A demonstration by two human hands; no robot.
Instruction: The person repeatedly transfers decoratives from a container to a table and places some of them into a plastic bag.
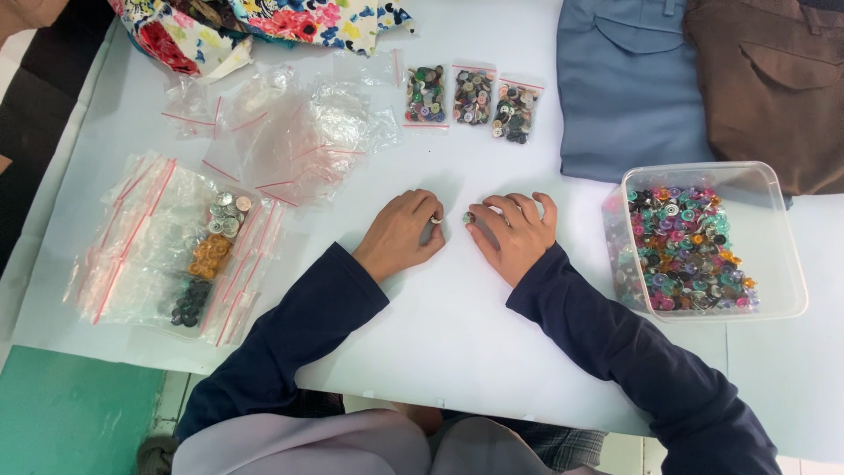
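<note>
Now both hands rest on the white table (457, 325), close together near its middle. The left hand (400, 233) is curled, and its fingertips pinch a small pale button (436, 220). The right hand (516, 233) lies with fingers bent, and its fingertips hold a small greenish button (469, 217); the two buttons are just beside each other but apart. At the right, a clear plastic box (774, 189) full of mixed colourful buttons stands near the right sleeve. Beyond the hands lie three small zip bags of buttons (473, 98) in a row, and to the left a heap of empty clear bags (299, 132). Further left, flat bags hold silver, orange and black buttons (207, 255). Folded blue trousers (629, 88) and brown trousers (774, 79) cover the far right corner. Bare table surface lies between the hands and the near edge.
</note>
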